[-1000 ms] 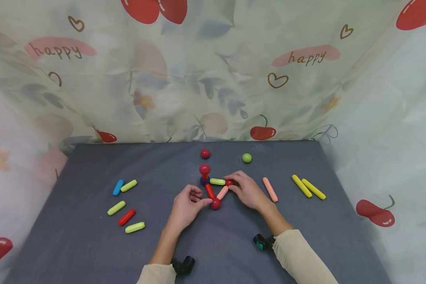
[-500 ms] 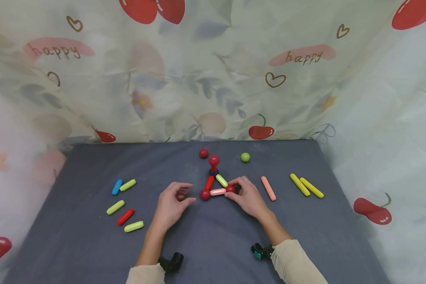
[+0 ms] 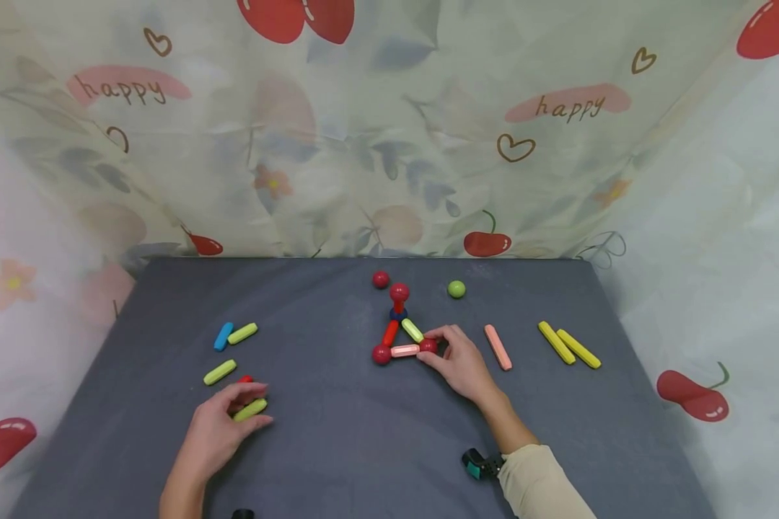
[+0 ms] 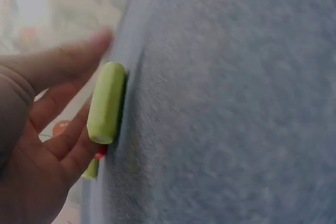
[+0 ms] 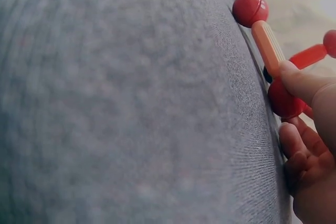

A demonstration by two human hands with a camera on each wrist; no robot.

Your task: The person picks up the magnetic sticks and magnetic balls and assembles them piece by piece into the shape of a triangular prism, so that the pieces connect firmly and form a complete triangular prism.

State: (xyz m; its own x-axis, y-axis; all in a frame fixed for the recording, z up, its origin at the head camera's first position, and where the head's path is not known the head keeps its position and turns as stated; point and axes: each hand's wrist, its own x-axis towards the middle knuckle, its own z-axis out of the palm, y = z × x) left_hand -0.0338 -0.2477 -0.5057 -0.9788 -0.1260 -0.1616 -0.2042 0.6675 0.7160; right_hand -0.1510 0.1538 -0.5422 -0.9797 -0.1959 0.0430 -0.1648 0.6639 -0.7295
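Right grip [image 3: 457, 366] is pinching a red ball [image 3: 429, 347] while left grip [image 3: 216, 427], loosely parted, is straddling a green stick [image 3: 251, 410], seemingly for picking, and probably needing to close.

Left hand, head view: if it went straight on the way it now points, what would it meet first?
Most likely the light green stick lying between the thumb and fingers of the left hand; whether they touch it is hard to tell from these views.
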